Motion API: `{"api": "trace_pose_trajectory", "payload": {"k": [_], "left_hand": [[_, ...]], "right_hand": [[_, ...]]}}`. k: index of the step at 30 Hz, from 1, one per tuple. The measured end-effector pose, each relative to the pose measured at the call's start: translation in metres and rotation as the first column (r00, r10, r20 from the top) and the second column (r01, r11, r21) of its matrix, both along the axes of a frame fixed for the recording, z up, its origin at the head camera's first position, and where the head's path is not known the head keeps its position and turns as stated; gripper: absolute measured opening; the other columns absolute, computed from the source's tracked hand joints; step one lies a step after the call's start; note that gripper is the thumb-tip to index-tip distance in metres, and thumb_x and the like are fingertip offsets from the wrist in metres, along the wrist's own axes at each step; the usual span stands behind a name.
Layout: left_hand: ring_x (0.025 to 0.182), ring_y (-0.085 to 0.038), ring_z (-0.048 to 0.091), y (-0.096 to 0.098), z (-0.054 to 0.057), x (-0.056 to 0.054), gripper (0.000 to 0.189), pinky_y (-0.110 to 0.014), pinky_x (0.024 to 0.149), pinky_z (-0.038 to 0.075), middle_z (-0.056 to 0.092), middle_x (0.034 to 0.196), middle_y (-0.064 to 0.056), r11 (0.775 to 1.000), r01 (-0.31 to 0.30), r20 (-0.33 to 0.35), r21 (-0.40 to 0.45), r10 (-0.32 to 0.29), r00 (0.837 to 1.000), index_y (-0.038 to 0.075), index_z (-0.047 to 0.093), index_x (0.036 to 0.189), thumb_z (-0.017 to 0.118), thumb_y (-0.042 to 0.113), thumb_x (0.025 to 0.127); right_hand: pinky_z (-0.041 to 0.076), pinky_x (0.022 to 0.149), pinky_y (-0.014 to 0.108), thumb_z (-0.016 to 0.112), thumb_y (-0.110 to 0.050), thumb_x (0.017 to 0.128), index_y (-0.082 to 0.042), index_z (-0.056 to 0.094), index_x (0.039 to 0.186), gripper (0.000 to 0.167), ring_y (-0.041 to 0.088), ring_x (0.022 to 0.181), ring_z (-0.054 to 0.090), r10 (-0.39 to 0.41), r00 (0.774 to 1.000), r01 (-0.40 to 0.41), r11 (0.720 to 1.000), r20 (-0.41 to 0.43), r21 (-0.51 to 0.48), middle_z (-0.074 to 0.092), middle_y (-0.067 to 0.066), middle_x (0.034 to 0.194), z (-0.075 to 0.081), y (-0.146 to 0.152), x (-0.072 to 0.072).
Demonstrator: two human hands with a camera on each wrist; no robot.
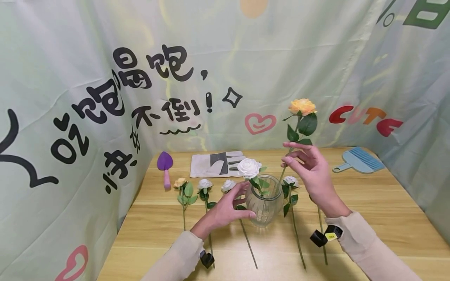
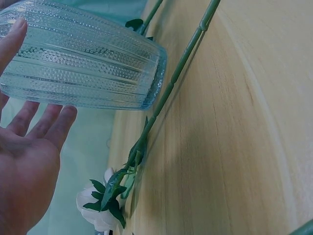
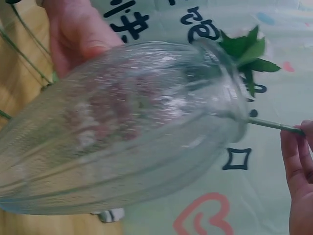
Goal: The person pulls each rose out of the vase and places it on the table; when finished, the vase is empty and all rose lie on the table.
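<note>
A ribbed clear glass vase (image 1: 264, 207) stands on the table with a white rose (image 1: 249, 168) in its mouth. My left hand (image 1: 227, 208) holds the vase's left side, thumb in front and fingers behind. Above the rim, my right hand (image 1: 311, 171) pinches the stem of a yellow-orange rose (image 1: 302, 106) between thumb and fingers. That rose is upright, leaning slightly right, and its stem runs down into the vase mouth. In the right wrist view the stem (image 3: 274, 124) passes from the fingers to the glass rim. The left wrist view shows the left fingers (image 2: 49, 122) along the glass.
Several roses lie on the table: a yellow one (image 1: 180, 182) and a white one (image 1: 205, 184) to the left, another white one (image 1: 291, 181) right of the vase. Behind are a purple trowel (image 1: 165, 166), grey gloves (image 1: 207, 166) and a blue dustpan-like tool (image 1: 362, 160). A printed curtain (image 1: 211, 39) encloses the table.
</note>
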State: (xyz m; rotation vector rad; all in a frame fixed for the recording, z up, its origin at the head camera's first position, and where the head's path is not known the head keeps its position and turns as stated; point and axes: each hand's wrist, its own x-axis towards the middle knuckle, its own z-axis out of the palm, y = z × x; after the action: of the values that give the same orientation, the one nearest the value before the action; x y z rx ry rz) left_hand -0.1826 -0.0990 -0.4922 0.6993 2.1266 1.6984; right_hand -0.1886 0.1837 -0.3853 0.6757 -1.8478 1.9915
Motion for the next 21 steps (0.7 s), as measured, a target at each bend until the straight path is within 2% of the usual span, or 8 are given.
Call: {"api": "trace_pose_trajectory", "payload": {"k": [4, 9, 13, 16, 21], "left_hand": [[0.158, -0.032, 0.045, 0.000, 0.001, 0.001, 0.100, -0.038, 0.128, 0.045, 0.040, 0.174, -0.007, 1.000, -0.002, 0.002, -0.002, 0.002, 1.000, 0.026, 0.032, 0.170, 0.090, 0.040, 0.091], [0.157, -0.035, 0.045, 0.000, 0.000, 0.000, 0.100, -0.041, 0.128, 0.045, 0.041, 0.173, -0.008, 1.000, 0.000, 0.004, 0.003, 0.000, 1.000, 0.027, 0.032, 0.170, 0.091, 0.041, 0.090], [0.156, -0.037, 0.046, 0.000, 0.000, 0.001, 0.101, -0.048, 0.127, 0.045, 0.042, 0.172, -0.009, 1.000, -0.004, 0.013, 0.003, 0.004, 1.000, 0.028, 0.032, 0.170, 0.091, 0.040, 0.090], [0.155, -0.038, 0.047, -0.001, 0.000, 0.002, 0.101, -0.052, 0.126, 0.045, 0.042, 0.172, -0.008, 1.000, -0.009, 0.020, -0.002, 0.009, 1.000, 0.030, 0.032, 0.170, 0.092, 0.039, 0.089], [0.155, -0.039, 0.048, -0.001, 0.001, 0.002, 0.101, -0.052, 0.126, 0.046, 0.044, 0.171, -0.007, 1.000, -0.011, 0.025, -0.007, 0.011, 1.000, 0.031, 0.032, 0.170, 0.091, 0.041, 0.089]], "right_hand": [[0.066, 0.091, 0.027, 0.061, 0.017, 0.102, 0.009, 0.061, 0.138, 0.037, 0.016, 0.097, 0.075, 0.001, 0.998, -0.012, 0.984, -0.061, -0.178, 0.073, 0.010, 0.136, 0.014, 0.007, -0.004], [0.067, 0.086, 0.031, 0.060, 0.025, 0.097, 0.016, 0.058, 0.135, 0.039, 0.024, 0.095, 0.075, -0.023, 0.991, -0.030, 0.926, -0.135, -0.377, 0.072, 0.022, 0.131, 0.030, 0.022, -0.009], [0.067, 0.084, 0.033, 0.060, 0.027, 0.095, 0.019, 0.057, 0.134, 0.040, 0.030, 0.092, 0.074, -0.038, 0.989, -0.034, 0.886, -0.144, -0.462, 0.070, 0.027, 0.129, 0.037, 0.039, -0.011], [0.068, 0.085, 0.032, 0.059, 0.028, 0.095, 0.019, 0.057, 0.135, 0.041, 0.029, 0.091, 0.075, -0.058, 0.991, -0.001, 0.894, -0.119, -0.448, 0.070, 0.026, 0.130, 0.037, 0.056, -0.009], [0.067, 0.087, 0.026, 0.061, 0.023, 0.098, 0.015, 0.056, 0.140, 0.043, 0.023, 0.095, 0.077, -0.080, 0.997, 0.070, 0.952, -0.022, -0.298, 0.072, 0.019, 0.135, 0.027, 0.090, -0.001]]}}
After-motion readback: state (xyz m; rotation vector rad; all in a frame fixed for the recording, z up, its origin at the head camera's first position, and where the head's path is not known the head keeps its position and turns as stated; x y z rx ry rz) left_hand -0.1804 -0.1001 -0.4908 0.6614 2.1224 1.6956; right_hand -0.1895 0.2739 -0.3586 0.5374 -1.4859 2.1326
